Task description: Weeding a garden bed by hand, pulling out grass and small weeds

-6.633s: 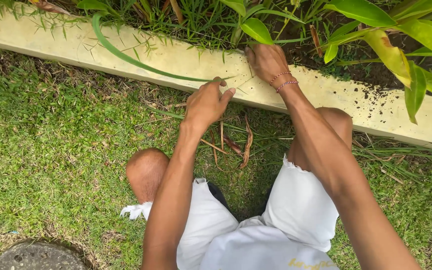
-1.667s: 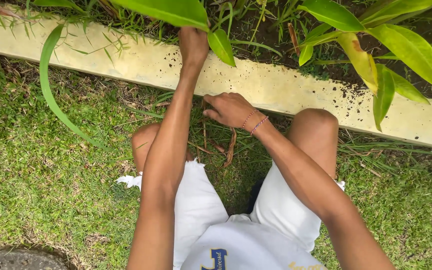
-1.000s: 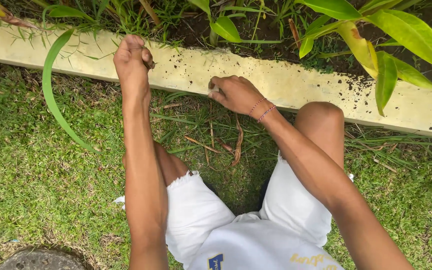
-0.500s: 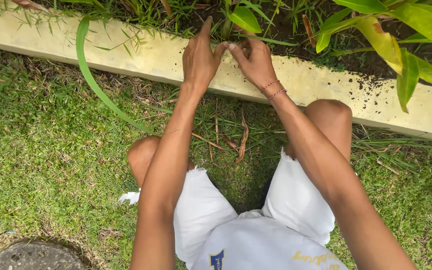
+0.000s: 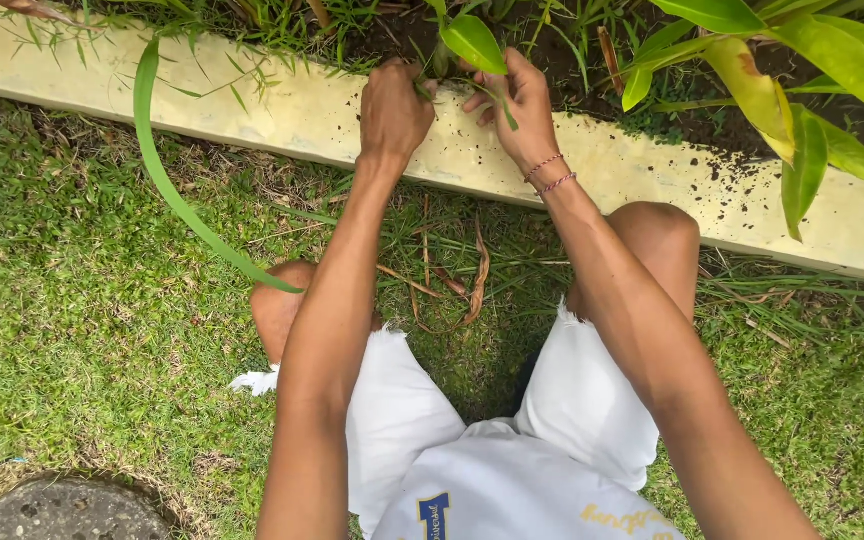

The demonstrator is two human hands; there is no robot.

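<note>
Both my hands reach over a pale concrete curb [image 5: 292,110] into a planted bed. My left hand [image 5: 392,105] is closed around a thin green stem at the curb's far edge. Close beside it, my right hand [image 5: 512,95] pinches green stalks just under a broad green leaf [image 5: 472,42]. A thin bracelet circles my right wrist. I squat on grass in white shorts, knees apart.
Large yellow-green leaves [image 5: 802,90] hang over the curb at the right. A long green blade [image 5: 167,190] arches down at the left. Dry brown leaf scraps [image 5: 472,285] lie on the grass [image 5: 72,330] between my knees. A round stone slab [image 5: 72,510] sits bottom left.
My left hand has curled from spread fingers into a grip on a stem. Both hands have moved slightly farther into the bed.
</note>
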